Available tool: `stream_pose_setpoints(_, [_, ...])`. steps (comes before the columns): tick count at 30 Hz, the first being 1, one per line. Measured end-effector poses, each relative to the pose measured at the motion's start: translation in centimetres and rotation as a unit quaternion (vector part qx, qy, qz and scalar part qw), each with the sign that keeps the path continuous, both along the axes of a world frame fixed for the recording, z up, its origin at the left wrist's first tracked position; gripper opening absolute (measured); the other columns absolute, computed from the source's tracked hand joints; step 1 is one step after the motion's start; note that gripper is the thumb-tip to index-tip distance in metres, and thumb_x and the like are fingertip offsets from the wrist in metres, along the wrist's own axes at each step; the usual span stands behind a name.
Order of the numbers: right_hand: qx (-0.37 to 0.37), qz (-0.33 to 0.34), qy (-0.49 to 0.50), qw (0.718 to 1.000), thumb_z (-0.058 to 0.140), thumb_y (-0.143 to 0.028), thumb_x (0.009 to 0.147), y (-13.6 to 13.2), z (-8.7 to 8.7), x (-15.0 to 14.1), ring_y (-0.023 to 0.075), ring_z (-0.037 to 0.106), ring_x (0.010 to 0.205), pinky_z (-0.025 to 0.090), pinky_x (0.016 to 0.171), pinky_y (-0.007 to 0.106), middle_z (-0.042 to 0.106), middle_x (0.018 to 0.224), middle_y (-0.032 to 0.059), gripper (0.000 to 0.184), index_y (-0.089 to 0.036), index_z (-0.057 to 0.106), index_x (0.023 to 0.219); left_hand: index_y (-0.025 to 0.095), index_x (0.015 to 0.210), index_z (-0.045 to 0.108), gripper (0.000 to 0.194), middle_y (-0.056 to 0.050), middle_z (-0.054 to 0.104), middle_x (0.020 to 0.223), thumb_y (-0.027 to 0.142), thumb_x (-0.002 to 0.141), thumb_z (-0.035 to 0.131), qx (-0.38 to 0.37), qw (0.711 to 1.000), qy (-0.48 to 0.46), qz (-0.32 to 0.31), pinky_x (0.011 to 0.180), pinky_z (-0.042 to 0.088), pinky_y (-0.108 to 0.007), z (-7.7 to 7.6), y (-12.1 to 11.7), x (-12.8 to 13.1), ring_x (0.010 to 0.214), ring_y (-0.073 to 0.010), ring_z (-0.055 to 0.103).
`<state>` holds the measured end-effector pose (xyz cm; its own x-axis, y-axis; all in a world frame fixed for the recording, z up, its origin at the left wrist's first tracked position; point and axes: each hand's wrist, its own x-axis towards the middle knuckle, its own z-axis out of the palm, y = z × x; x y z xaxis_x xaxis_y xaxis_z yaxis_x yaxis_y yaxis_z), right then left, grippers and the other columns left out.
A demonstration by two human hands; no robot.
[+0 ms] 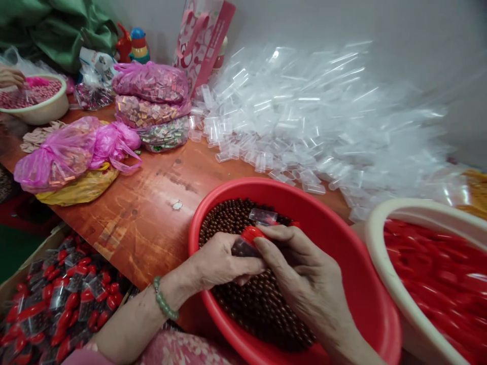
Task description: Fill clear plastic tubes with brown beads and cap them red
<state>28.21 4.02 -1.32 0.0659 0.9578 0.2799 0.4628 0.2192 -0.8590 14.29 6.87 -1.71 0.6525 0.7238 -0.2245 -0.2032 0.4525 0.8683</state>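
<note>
My left hand (218,261) is closed around a small clear plastic container (243,249) with dark contents, over the red basin (344,243). The fingers of my right hand (312,276) pinch the red cap (251,233) at the container's mouth. Whether the cap is fully seated I cannot tell. Beneath both hands, glossy brown balls (262,304) fill the left part of the basin. Another clear container (262,217) with some red at its end lies on the balls, just beyond my fingertips.
A big pile of clear plastic containers (289,121) covers the back right. Red caps fill the cream tub (380,218) at right. Capped containers (61,304) fill a box at lower left. Pink bags (152,83) stand behind. Another person's hand (11,77) is over a white bowl (45,109).
</note>
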Motion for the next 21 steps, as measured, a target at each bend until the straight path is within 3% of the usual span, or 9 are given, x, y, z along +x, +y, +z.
stream_pose_setpoints(3, [0.038,0.018,-0.021,0.999,0.059,-0.028,0.090,-0.1,-0.1,0.4,0.0135,0.066,0.070,0.055,0.064,0.023,0.069,0.083,0.0003,0.007,-0.024,0.063,0.095,0.018,0.050,0.046,0.024,0.007,0.043,0.043,0.027,0.063,0.064,-0.048,0.999,-0.013,-0.002,0.041,0.026,-0.021,0.1,0.1,-0.1,0.038,-0.0044,0.036])
stream_pose_setpoints(6, [0.058,0.088,-0.101,0.989,0.050,-0.034,0.095,0.0,0.1,1.3,0.0170,0.069,0.079,0.057,0.070,0.027,0.069,0.092,0.0036,0.018,-0.025,0.059,0.107,0.017,0.054,0.049,0.030,0.006,0.046,0.044,0.036,0.061,0.072,-0.103,0.994,-0.028,-0.022,0.041,0.026,-0.022,-0.2,0.3,-0.1,0.038,-0.0052,0.037])
stream_pose_setpoints(8, [0.072,0.133,-0.186,0.971,0.053,-0.047,0.092,0.1,0.4,1.7,0.0229,0.070,0.088,0.058,0.073,0.033,0.068,0.102,0.0092,0.038,-0.022,0.051,0.121,0.016,0.056,0.052,0.038,0.005,0.048,0.047,0.044,0.059,0.077,-0.132,0.990,-0.048,-0.028,0.044,0.028,-0.022,-0.5,0.5,-0.1,0.041,-0.0058,0.041])
stream_pose_setpoints(11, [0.115,0.146,-0.291,0.939,0.062,-0.062,0.080,0.3,0.3,1.5,0.0311,0.068,0.095,0.059,0.075,0.042,0.065,0.109,0.0182,0.073,-0.015,0.040,0.132,0.013,0.057,0.056,0.045,0.002,0.053,0.053,0.050,0.056,0.081,-0.154,0.985,-0.076,-0.022,0.054,0.036,-0.023,-0.9,0.7,-0.1,0.051,-0.0080,0.049])
stream_pose_setpoints(16, [0.198,0.097,-0.364,0.905,0.057,-0.042,0.086,0.9,-0.5,0.6,0.0301,0.067,0.086,0.056,0.071,0.043,0.065,0.100,0.0181,0.059,-0.011,0.039,0.131,0.012,0.054,0.057,0.050,0.001,0.054,0.054,0.054,0.053,0.084,-0.173,0.982,-0.076,-0.015,0.055,0.032,-0.023,-0.9,0.7,0.0,0.052,-0.0078,0.047])
stream_pose_setpoints(21, [0.265,0.098,-0.361,0.889,0.061,-0.035,0.081,1.4,-0.3,0.4,0.0266,0.066,0.079,0.054,0.068,0.041,0.067,0.094,0.0133,0.062,-0.013,0.038,0.134,0.012,0.053,0.056,0.050,0.002,0.053,0.053,0.051,0.052,0.086,-0.188,0.976,-0.104,-0.016,0.057,0.032,-0.023,-0.7,0.6,-0.1,0.052,-0.0069,0.046])
